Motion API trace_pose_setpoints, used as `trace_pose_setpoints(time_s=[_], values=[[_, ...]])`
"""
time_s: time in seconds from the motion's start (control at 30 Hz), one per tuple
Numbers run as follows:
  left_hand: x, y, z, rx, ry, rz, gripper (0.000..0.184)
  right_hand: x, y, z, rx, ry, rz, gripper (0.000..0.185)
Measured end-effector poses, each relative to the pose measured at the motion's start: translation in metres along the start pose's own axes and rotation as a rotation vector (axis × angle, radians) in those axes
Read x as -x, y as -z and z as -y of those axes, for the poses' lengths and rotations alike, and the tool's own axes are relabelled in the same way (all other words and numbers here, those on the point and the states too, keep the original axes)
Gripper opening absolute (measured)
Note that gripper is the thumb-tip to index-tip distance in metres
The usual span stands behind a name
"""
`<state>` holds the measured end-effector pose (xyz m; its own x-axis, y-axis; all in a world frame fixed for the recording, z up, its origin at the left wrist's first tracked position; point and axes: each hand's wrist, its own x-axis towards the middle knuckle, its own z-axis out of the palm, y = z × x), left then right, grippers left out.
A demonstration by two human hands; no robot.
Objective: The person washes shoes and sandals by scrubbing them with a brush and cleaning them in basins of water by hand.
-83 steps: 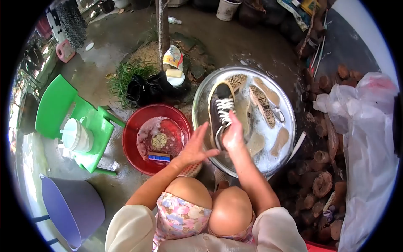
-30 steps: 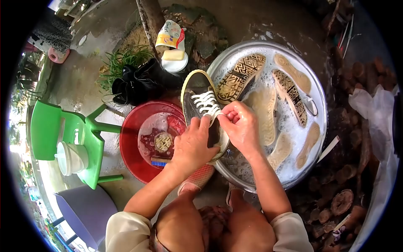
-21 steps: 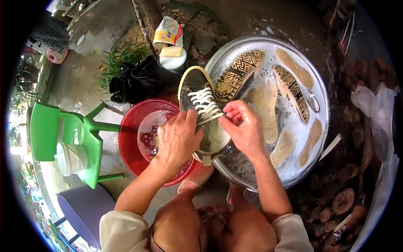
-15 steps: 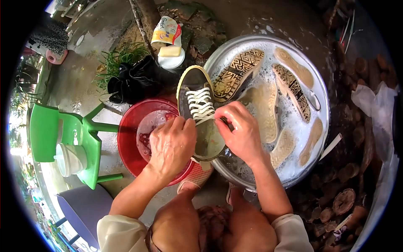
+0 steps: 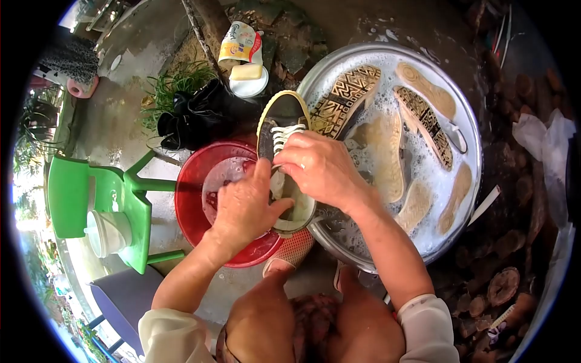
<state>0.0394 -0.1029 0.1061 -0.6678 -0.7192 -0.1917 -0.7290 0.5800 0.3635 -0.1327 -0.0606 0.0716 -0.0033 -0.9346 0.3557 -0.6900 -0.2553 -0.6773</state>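
A dark sneaker (image 5: 284,111) with a pale yellow rim and white shoelace (image 5: 283,138) stands toe away from me, between a red basin and a metal tub. My right hand (image 5: 321,168) reaches over the laced part, its thumb and fingers pinched on the lace near the top eyelets; the exact grip is partly hidden. At the shoe's left side is my left hand (image 5: 245,209), thumb and forefinger spread apart, the thumb over the shoe's opening.
Several shoes and insoles float in the sudsy metal tub (image 5: 475,199) at right. The red basin (image 5: 189,199) holds soapy water. Around them are a green chair (image 5: 68,196) with a white bucket (image 5: 109,233), a soap bar (image 5: 247,72) on a white lid, dark cloth (image 5: 192,118) and stacked logs (image 5: 502,285).
My right hand has moved left across the laces. My left hand has dropped slightly and opened, letting go of the lace end it was pulling.
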Motion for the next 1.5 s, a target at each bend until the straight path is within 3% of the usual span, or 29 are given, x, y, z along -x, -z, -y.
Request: trace_pose_setpoints(time_s=[0.13,0.23,0.33,0.43,0.47,0.5,0.57,0.6,0.7,0.77,0.83,0.97,1.03,1.07,1.1,1.17,1.4,1.5], values=[[-0.008,0.007,0.016,0.486,-0.061,-0.036,0.025,0.005,-0.004,0.003,-0.209,-0.029,-0.192,0.011],[-0.008,0.013,0.009,0.599,0.036,-0.001,0.024,0.007,0.004,0.007,-0.357,-0.096,-0.262,0.014],[-0.005,0.000,0.005,0.495,0.003,-0.151,0.023,0.008,0.008,0.003,-0.371,-0.094,-0.248,0.011],[-0.006,-0.023,0.003,0.482,0.056,-0.284,0.020,0.021,0.003,-0.018,-0.579,-0.231,-0.363,0.014],[-0.008,-0.034,0.006,0.495,0.059,-0.330,0.019,0.035,0.000,-0.032,-0.668,-0.309,-0.405,0.018],[-0.010,-0.044,0.008,0.508,0.065,-0.377,0.018,0.047,0.005,-0.037,-0.694,-0.517,-0.443,0.021],[-0.014,-0.062,0.014,0.497,0.025,-0.433,0.018,0.087,-0.006,-0.074,-0.539,-0.749,-0.493,0.023],[-0.015,-0.071,0.015,0.505,0.005,-0.458,0.019,0.105,-0.012,-0.087,-0.279,-0.815,-0.444,0.024],[-0.018,-0.075,0.009,0.491,-0.050,-0.496,0.019,0.135,-0.048,-0.114,-0.017,-0.805,-0.584,0.027],[-0.020,-0.076,0.006,0.511,-0.071,-0.497,0.019,0.139,-0.045,-0.115,-0.972,-0.881,-0.587,0.025],[-0.021,-0.075,0.004,0.531,0.001,-0.460,0.014,0.127,-0.031,-0.102,-1.934,-0.818,-0.484,0.025],[-0.020,-0.066,-0.004,0.576,0.020,-0.410,0.015,0.051,0.017,0.007,-1.496,-0.768,-0.267,0.021],[-0.022,-0.068,-0.004,0.657,0.035,-0.443,0.017,0.043,0.004,0.017,-0.972,-0.875,-0.104,0.021],[-0.023,-0.064,-0.008,0.661,0.078,-0.415,0.018,0.048,-0.003,0.010,-0.486,-0.764,0.117,0.023],[-0.023,-0.063,-0.008,0.693,0.061,-0.410,0.021,0.028,0.008,0.035,-0.120,-0.793,0.315,0.025],[-0.021,-0.061,-0.013,0.603,0.065,-0.362,0.026,0.044,-0.020,0.023,0.215,-0.607,0.415,0.032],[-0.017,-0.062,-0.006,0.693,0.158,-0.327,0.035,0.008,-0.032,0.001,0.202,-0.767,0.576,0.040],[-0.019,-0.058,-0.003,0.775,0.171,-0.253,0.039,0.005,-0.030,0.004,-0.194,-1.070,0.260,0.034]])
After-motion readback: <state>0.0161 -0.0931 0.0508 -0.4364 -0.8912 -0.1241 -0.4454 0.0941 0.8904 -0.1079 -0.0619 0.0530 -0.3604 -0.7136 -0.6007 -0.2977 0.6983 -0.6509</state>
